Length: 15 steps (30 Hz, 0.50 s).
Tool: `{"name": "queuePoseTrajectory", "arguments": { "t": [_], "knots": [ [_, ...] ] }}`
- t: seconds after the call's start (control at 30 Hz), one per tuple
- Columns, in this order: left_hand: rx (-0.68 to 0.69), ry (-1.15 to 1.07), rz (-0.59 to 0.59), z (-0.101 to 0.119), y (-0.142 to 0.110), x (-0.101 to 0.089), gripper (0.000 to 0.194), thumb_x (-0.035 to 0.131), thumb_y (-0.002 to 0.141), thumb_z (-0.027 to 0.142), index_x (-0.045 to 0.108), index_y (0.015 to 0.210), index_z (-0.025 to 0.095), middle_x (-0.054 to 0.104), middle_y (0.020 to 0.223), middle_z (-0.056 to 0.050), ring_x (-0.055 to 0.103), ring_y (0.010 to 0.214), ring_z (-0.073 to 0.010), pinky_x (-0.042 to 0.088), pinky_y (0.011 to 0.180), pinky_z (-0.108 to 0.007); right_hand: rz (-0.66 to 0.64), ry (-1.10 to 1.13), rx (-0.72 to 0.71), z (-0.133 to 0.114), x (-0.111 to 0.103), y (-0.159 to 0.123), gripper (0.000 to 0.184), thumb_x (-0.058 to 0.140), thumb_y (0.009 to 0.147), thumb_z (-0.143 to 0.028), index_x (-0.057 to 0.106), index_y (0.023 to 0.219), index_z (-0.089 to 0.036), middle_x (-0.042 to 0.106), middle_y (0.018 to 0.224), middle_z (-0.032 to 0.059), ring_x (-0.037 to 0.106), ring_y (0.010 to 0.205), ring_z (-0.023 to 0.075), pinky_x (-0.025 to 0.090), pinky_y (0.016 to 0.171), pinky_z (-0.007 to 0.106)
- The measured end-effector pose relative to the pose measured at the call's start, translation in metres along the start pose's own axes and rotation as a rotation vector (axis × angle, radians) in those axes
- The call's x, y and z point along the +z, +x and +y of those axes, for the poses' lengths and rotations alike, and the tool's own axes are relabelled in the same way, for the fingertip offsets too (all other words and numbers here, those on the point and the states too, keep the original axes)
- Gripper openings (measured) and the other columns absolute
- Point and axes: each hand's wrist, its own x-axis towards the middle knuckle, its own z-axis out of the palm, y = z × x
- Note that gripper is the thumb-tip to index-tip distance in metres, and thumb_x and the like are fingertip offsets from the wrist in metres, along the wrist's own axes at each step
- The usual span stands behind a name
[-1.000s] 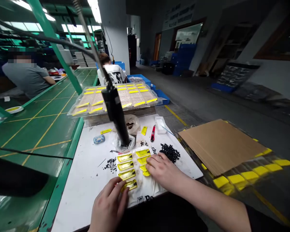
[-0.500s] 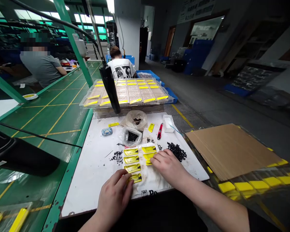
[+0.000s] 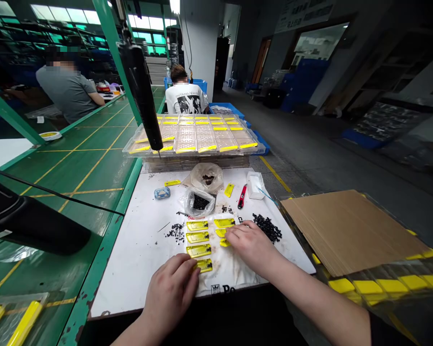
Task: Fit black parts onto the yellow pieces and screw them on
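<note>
Two columns of yellow plastic parts lie on a white printed sheet (image 3: pixel 216 283) before me. My left hand (image 3: pixel 173 283) has its thumb and fingers closed on the left end of the lowest yellow plastic part (image 3: pixel 205 265) in the left column. Three more yellow parts (image 3: pixel 198 237) lie above it, small dark pieces showing inside them. My right hand (image 3: pixel 250 245) is over the right column, its fingers bent onto a yellow plastic part (image 3: pixel 224 243) and partly covering it. Above that lies another full part (image 3: pixel 224 223). A black electric screwdriver (image 3: pixel 142 96) hangs over the table's far left side.
Small black pieces form a heap (image 3: pixel 267 228) on the right and a scatter (image 3: pixel 175 232) on the left. Behind are open plastic bags (image 3: pixel 199 202), a red utility knife (image 3: pixel 242 196) and a white box (image 3: pixel 255 185). Cardboard sheets (image 3: pixel 353 230) lie right; a green conveyor (image 3: pixel 90 168) runs left.
The electric screwdriver has swung up and left, away from the bags. My view has shifted, so the table sits farther right. My left hand stays on the lowest left part; my right hand stays over its column.
</note>
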Motion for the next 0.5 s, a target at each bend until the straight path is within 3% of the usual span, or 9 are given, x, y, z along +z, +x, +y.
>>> {"name": "queuePoseTrajectory", "arguments": {
  "t": [0.13,0.23,0.4,0.5],
  "knots": [
    [-0.014,-0.032,-0.019,0.001,0.001,-0.001,0.016,0.059,0.11,0.027,0.074,0.113,0.023,0.077,0.106,-0.006,0.078,0.088,-0.0195,0.068,0.076,-0.033,0.002,0.006,0.029,-0.001,0.0,0.001,0.03,0.061,0.108,-0.01,0.07,0.135,-0.019,0.085,0.118,0.0094,0.076,0.112,0.0234,0.045,0.106,0.042],
    [-0.031,-0.045,-0.027,0.001,0.001,-0.001,0.016,0.059,0.11,0.027,0.075,0.113,0.023,0.076,0.105,-0.006,0.078,0.087,-0.0191,0.067,0.076,-0.032,-0.009,0.004,0.057,0.0,0.0,0.005,0.023,0.063,0.106,-0.01,0.074,0.124,-0.02,0.083,0.117,0.0101,0.075,0.108,0.0246,0.046,0.106,0.044],
    [-0.038,-0.042,-0.02,0.0,0.001,-0.001,0.017,0.059,0.11,0.028,0.075,0.115,0.023,0.078,0.106,-0.007,0.079,0.089,-0.0194,0.068,0.077,-0.03,-0.022,0.004,0.091,0.002,0.001,0.017,0.019,0.066,0.101,-0.01,0.075,0.115,-0.02,0.072,0.15,0.0156,0.066,0.138,0.032,0.049,0.112,0.048],
    [-0.037,-0.041,-0.003,0.0,0.001,-0.001,0.018,0.06,0.11,0.028,0.075,0.118,0.023,0.079,0.11,-0.008,0.08,0.092,-0.0202,0.068,0.079,-0.031,-0.053,0.025,0.079,0.005,0.002,0.024,0.027,0.067,0.099,-0.007,0.074,0.122,-0.018,0.074,0.148,0.0151,0.068,0.138,0.0297,0.052,0.113,0.046]
  ]
}}
